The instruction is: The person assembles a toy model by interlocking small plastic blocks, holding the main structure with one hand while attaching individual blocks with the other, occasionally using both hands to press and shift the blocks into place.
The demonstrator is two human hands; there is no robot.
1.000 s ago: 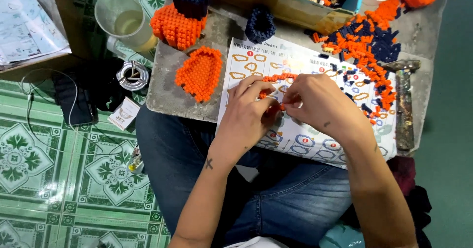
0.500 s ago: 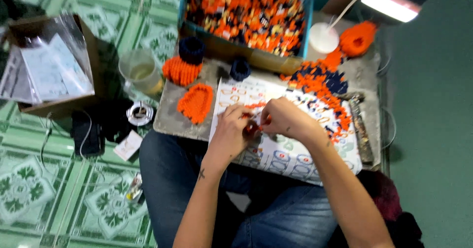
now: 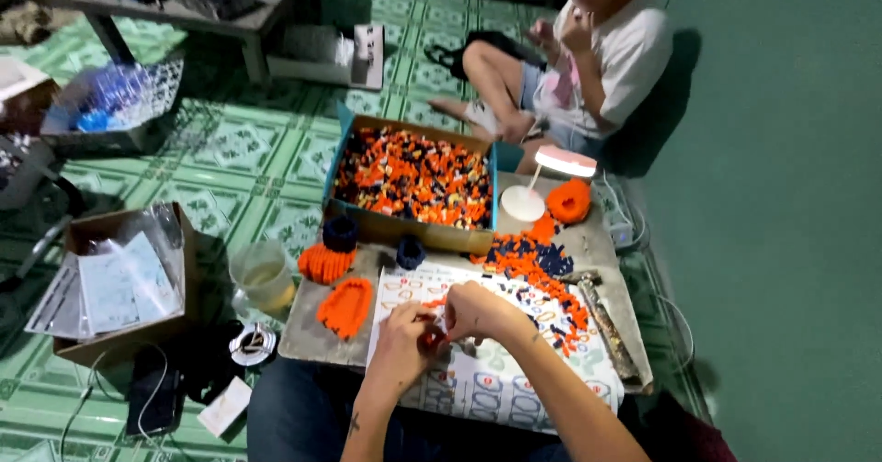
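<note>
My left hand (image 3: 406, 335) and my right hand (image 3: 474, 310) meet over a printed sheet (image 3: 496, 375) on a board across my lap. Both pinch a small orange piece (image 3: 430, 340) between their fingertips. A loose heap of orange and dark blue pieces (image 3: 537, 269) lies just right of my hands. Left of them lie a flat orange assembled shape (image 3: 345, 307), an orange ring (image 3: 325, 263) topped by a dark blue ring (image 3: 340, 232), and a small dark blue ring (image 3: 410, 253).
A cardboard box (image 3: 415, 228) full of orange and dark pieces stands behind the board. A white desk lamp (image 3: 548, 179) and orange bundle (image 3: 570, 200) sit at right. A plastic cup (image 3: 264, 276) and a carton of bags (image 3: 124, 283) are left. Another person (image 3: 588, 67) sits beyond.
The view has tilted up and drawn back, bringing the far floor, a bench and the seated person into sight. My hands stay together on the sheet, still working the orange piece.
</note>
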